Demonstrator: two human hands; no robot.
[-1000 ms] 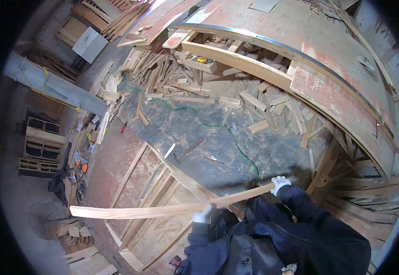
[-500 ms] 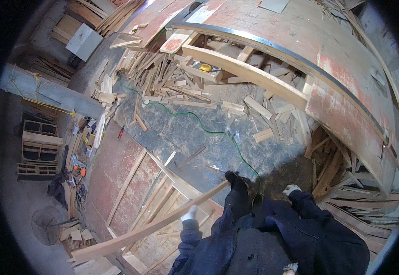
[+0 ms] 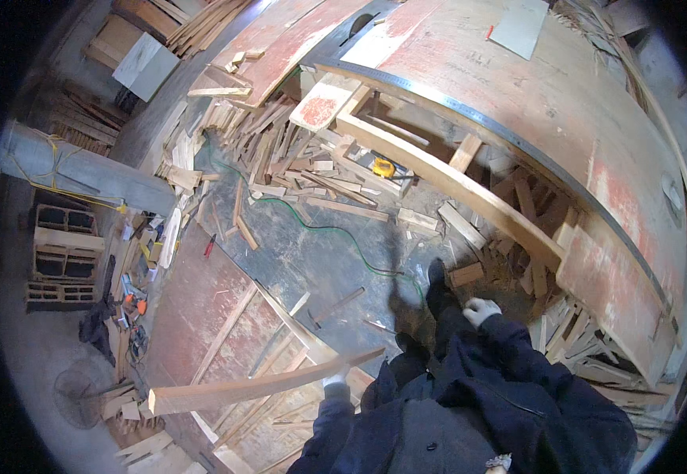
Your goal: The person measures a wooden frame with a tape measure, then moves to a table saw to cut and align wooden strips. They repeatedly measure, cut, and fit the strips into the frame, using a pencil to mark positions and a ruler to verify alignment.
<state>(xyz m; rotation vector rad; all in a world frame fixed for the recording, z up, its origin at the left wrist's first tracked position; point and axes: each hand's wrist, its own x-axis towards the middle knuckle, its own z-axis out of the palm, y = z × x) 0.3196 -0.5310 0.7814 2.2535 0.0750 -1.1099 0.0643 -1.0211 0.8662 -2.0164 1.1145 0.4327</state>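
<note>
A long wooden plank (image 3: 237, 389) slants across the lower left, over a wooden frame (image 3: 217, 338) on a reddish board (image 3: 195, 299). My left hand (image 3: 335, 381), in a pale glove, is closed around this plank close to its right end and partly hidden by it. My right hand (image 3: 481, 312), also in a pale glove, hangs beside my leg with its fingers curled and nothing visible in them. Near that hand lie wood offcuts (image 3: 466, 274) on the dark floor.
A large worn table (image 3: 470, 55) with a metal rail (image 3: 509, 134) curves along the right. A yellow tape measure (image 3: 383, 167) rests on wood beneath its edge. Scrap wood (image 3: 280, 158) litters the floor, crossed by a green cable (image 3: 312, 227). Red-handled pliers (image 3: 210, 245) lie left.
I have stepped toward the table, which looks closer. The plank in my left hand has swung flatter, its far-left end higher in view. My right hand has shifted a little left and up.
</note>
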